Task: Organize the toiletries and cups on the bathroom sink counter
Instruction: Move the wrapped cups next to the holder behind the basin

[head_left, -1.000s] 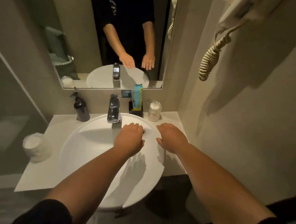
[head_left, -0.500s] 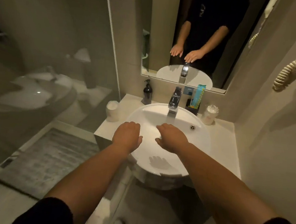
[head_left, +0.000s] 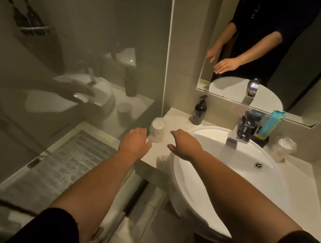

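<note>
Both hands were empty and open: left hand (head_left: 134,145) just short of the wrapped cup (head_left: 156,129), right hand (head_left: 185,145) over the sink (head_left: 198,192) rim, fingers spread. That cup stood left of the sink at the counter (head_left: 301,190) edge, close to the glass partition (head_left: 74,58). Likely light, and the film wrap probably slippery and crushable, so I'd take it around the mid-body with a gentle wrap, not by the rim. Count: two wrapped cups, the second cup (head_left: 285,150) right of the sink; one dark pump bottle (head_left: 199,112) behind the sink's left side; one black holder (head_left: 260,138) with a teal packet (head_left: 269,123) right of the faucet (head_left: 243,129).
</note>
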Demonstrator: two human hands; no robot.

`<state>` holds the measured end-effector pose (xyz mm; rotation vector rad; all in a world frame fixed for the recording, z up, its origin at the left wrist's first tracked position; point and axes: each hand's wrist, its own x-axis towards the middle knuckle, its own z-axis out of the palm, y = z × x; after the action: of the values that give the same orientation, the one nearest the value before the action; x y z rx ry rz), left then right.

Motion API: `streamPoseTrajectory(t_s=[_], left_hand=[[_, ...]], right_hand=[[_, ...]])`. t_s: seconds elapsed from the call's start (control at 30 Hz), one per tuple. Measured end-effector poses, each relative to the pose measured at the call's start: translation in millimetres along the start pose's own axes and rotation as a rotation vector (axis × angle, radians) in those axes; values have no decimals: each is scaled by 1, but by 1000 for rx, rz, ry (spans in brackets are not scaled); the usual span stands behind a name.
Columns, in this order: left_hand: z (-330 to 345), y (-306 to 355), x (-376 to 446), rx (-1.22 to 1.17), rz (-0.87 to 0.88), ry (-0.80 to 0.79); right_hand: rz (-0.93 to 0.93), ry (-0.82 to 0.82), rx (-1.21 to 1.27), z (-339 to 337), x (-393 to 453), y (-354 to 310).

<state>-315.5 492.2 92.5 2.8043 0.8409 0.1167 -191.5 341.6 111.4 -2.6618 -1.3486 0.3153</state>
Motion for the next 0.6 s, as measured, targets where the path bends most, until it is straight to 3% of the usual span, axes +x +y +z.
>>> streamPoseTrajectory(t_s=[0.23,0.6], left_hand=[[19,-20,63,-153,-39,-89],[69,-24,128,-253,-89,-212]], right_hand=[[103,-30,123,8,59,1],[111,-101,308,42,139,17]])
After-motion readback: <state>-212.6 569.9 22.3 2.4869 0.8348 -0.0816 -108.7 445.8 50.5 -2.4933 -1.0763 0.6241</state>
